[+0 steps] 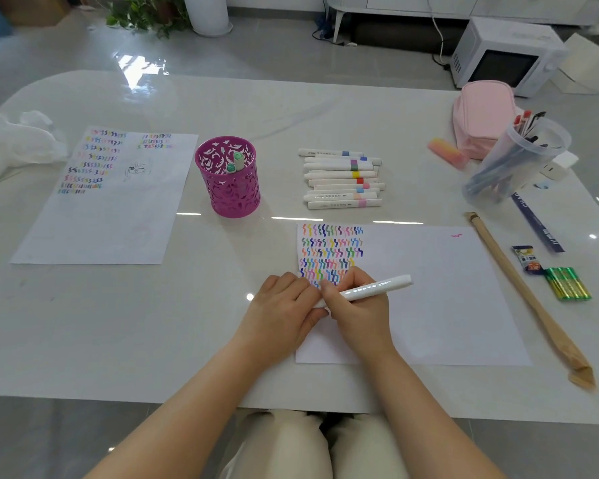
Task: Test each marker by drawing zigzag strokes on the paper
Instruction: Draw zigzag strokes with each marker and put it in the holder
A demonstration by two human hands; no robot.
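- the right hand point(358, 307) is curled round a white marker point(377, 287), pinching the barrel low down; the marker slants up to the right, and its lower end is hidden between the two hands, so the tip cannot be made out.
- the left hand point(284, 305) lies flat with relaxed fingers across the left edge of the paper point(446, 299), pressing it down, fingertips just beside the right hand; whether they touch the marker cannot be told.
- just beyond the hands, the paper's upper left corner carries rows of coloured zigzag strokes point(332, 252); a small pink mark sits near the upper right corner.
- farther out, a pile of white markers point(343, 178) with coloured bands lies on the table point(187, 323), apart from the paper.
- left of the pile stands a magenta pen holder point(229, 188) holding a green-capped marker point(237, 161).
- far left lies a second sheet point(111, 209) already covered in strokes.
- to the right: a wooden stick point(526, 292) beside the paper, green batteries point(567, 283), a clear cup of pens point(516, 160) and a pink pouch point(481, 115).
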